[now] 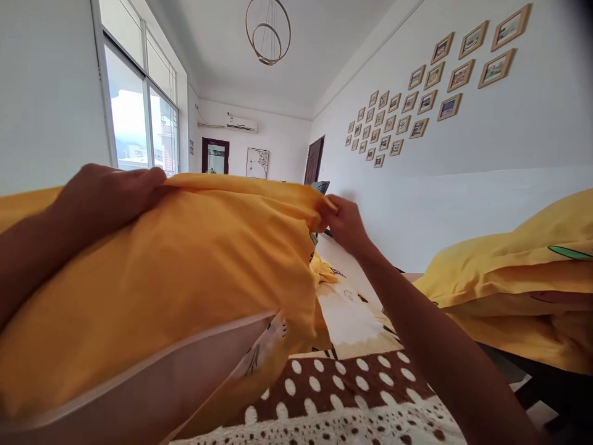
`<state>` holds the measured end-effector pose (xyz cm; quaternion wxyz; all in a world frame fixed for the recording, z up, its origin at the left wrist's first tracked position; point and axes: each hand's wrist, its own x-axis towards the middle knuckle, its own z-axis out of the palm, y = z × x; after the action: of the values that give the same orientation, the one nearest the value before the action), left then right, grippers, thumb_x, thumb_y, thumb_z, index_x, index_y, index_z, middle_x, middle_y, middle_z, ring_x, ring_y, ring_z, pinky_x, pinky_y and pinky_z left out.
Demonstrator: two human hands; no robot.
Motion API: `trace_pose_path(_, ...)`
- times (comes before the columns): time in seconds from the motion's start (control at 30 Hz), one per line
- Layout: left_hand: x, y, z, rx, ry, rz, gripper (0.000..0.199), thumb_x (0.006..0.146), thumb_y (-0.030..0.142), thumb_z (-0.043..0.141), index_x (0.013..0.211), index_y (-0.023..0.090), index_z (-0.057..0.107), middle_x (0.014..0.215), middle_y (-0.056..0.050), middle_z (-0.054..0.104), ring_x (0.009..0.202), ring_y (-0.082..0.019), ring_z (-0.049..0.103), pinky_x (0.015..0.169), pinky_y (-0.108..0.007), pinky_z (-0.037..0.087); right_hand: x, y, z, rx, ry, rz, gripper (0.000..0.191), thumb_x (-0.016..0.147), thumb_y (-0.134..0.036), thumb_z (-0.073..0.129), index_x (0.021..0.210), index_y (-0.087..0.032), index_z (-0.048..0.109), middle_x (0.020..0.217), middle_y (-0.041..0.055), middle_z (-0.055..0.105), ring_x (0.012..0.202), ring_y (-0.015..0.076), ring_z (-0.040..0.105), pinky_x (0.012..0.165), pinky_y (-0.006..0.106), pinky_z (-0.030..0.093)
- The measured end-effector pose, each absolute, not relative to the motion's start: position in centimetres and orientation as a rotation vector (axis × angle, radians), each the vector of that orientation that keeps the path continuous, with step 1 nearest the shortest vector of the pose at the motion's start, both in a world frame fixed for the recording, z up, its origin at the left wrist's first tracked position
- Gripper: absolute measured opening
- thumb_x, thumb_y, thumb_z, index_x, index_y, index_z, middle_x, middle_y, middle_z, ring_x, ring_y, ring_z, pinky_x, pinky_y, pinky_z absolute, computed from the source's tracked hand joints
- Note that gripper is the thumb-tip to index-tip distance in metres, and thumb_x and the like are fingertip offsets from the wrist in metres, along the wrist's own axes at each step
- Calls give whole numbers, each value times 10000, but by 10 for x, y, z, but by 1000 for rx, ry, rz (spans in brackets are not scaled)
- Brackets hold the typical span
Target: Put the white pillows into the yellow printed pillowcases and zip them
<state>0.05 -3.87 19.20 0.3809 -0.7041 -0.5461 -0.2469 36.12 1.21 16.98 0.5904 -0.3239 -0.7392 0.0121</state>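
Note:
A yellow-orange pillowcase (199,266) fills the left and middle of the view, bulging around a pale pillow (185,377) that shows through its gaping lower opening. At the upper left edge, my left hand (120,191) is closed on the cloth, with most of its fingertips hidden. My right hand (343,222) pinches the pillowcase's upper right corner, and the cloth stretches between both hands. Below hangs a loose side of the case with a small printed figure near the opening.
Beneath lies a brown and white dotted blanket (338,383), with a cream patterned sheet (352,315) beyond it. Stacked yellow pillows (519,266) stand at the right. A window (143,105) is at the left; small framed pictures (410,102) hang on the right wall.

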Motion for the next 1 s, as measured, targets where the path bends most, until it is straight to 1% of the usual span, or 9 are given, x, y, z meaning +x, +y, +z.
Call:
trace_pose_path(0.13,-2,-49,194,-1677,-1354,-453,554,834,676,109,634,209,331,554,11,317,490,-126,227,553,-269,136,352,8,184,-620,-1436,-222,310,830,-413,534,637,-202,415,599,-46,373,570,97,353,533,235,302)
trace_pose_path(0.3,-7,-41,183,-1930,-1762,-179,586,755,750,305,724,207,522,541,-5,496,515,-166,437,563,-259,234,327,5,173,-674,-1489,-268,245,874,-347,471,678,-202,451,590,-51,372,567,97,328,553,235,293)
trace_pose_path(0.4,2,-40,189,-2027,-1806,-370,527,776,657,408,937,199,612,851,-58,674,764,-229,568,664,-280,345,308,4,166,-676,-1515,-290,194,871,-329,484,726,-201,503,582,-57,386,558,94,325,571,234,298)
trace_pose_path(0.53,56,-47,206,-2246,-1473,-1133,572,825,527,454,1334,271,400,1271,-55,561,997,-218,553,775,-288,413,287,-1,176,-678,-1590,-212,207,856,-328,521,704,-188,527,573,-59,399,559,87,346,586,241,305)
trace_pose_path(0.6,90,-46,211,-2383,-1357,-1151,543,797,530,517,1249,231,486,1150,-69,607,919,-211,571,710,-282,425,281,-5,183,-662,-1588,-162,233,851,-348,534,687,-182,530,580,-55,417,576,87,378,594,244,321)
trace_pose_path(0.67,118,-41,210,-2470,-1285,-1082,334,798,450,530,960,171,613,832,-52,625,714,-170,552,594,-270,390,281,-11,187,-643,-1559,-122,253,844,-377,547,684,-181,529,597,-50,444,602,91,419,602,248,345)
trace_pose_path(0.73,134,-35,206,-2508,-1221,-1139,247,818,365,489,720,160,584,627,-18,524,574,-127,469,527,-265,335,288,-16,181,-615,-1531,-48,228,836,-398,559,748,-189,542,642,-41,499,641,102,474,613,252,377)
trace_pose_path(0.87,137,-30,198,-2507,-1117,-1433,290,844,373,457,636,173,486,564,6,417,529,-102,382,501,-261,287,314,-22,131,-666,-1627,275,266,767,-401,645,940,-216,564,749,-17,606,702,138,570,603,259,434)
trace_pose_path(1.0,134,-31,199,-2539,-1201,-1460,363,825,455,494,604,179,414,569,15,311,508,-82,314,498,-253,237,332,-21,54,-939,-1884,476,266,688,-388,712,607,-184,561,595,-13,561,588,149,540,534,269,412)
